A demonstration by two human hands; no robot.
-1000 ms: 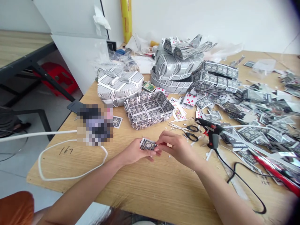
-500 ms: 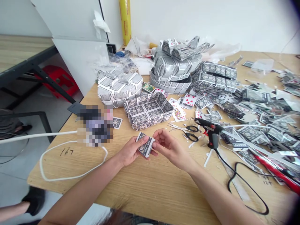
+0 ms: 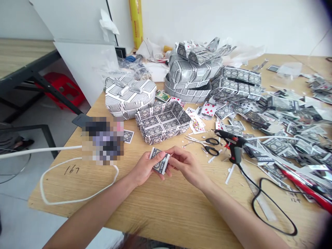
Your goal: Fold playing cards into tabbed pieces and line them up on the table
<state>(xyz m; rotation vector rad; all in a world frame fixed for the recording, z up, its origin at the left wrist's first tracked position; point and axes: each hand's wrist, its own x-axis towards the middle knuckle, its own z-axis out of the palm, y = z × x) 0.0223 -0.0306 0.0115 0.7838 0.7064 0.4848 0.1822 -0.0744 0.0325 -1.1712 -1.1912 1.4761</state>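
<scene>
A playing card (image 3: pixel 160 165) with a dark patterned back and white borders, seemingly folded, is gripped in my left hand (image 3: pixel 145 168), thumb on top and fingers beneath. My right hand (image 3: pixel 185 164) has its fingers curled in at the card's right edge, thumb and fingertips pinching there. Just beyond both hands stands an open box (image 3: pixel 166 124) woven from the same kind of cards. To its right lie black-handled scissors (image 3: pixel 211 145) with their blades slightly parted. A hot glue gun (image 3: pixel 233 145) rests farther right, its black cord looping toward the table's front edge.
Lidded card baskets (image 3: pixel 131 93) and stacked card boxes (image 3: pixel 194 69) fill the back of the table (image 3: pixel 160 207). Loose cards (image 3: pixel 280 114) are heaped on the right beside a red tool (image 3: pixel 303 186). At left, a white cable (image 3: pixel 77 200) loops near a phone (image 3: pixel 80 120).
My right hand's fingers have closed in more on the card's right edge, and the card is turned slightly. The whole view has shifted a little; the boxes, scissors and glue gun stay put.
</scene>
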